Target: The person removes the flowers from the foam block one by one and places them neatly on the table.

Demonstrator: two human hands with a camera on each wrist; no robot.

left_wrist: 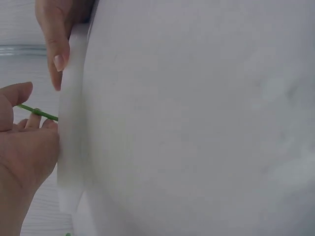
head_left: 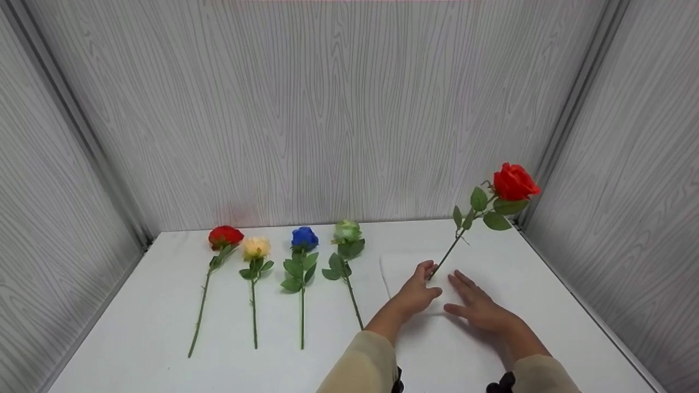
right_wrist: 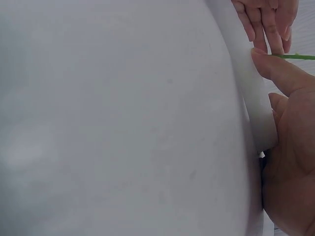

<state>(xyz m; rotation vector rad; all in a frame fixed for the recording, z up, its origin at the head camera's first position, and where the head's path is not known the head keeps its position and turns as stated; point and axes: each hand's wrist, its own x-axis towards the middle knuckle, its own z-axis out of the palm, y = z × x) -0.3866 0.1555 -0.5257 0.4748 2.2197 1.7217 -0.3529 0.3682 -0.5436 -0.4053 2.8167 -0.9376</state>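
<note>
My left hand (head_left: 412, 295) holds the lower stem of a red rose (head_left: 515, 183) at its fingers, and the bloom rises tilted up to the right. In the left wrist view the green stem (left_wrist: 47, 115) shows at the fingers of this hand; its lower end is hidden. Fingers extended, my right hand (head_left: 480, 308) lies just right of the stem over a white, sheet-like piece (head_left: 401, 270). A raised white strip (right_wrist: 256, 110) of it runs beside both hands in the wrist views. Its exact kind is unclear.
Left of the hands, several roses lie side by side on the white table (head_left: 136, 311): another red rose (head_left: 225, 237), a yellow rose (head_left: 255, 248), a blue rose (head_left: 304, 238) and a pale green rose (head_left: 347, 232). Grey wood-patterned panels (head_left: 327, 109) enclose the table's back and sides.
</note>
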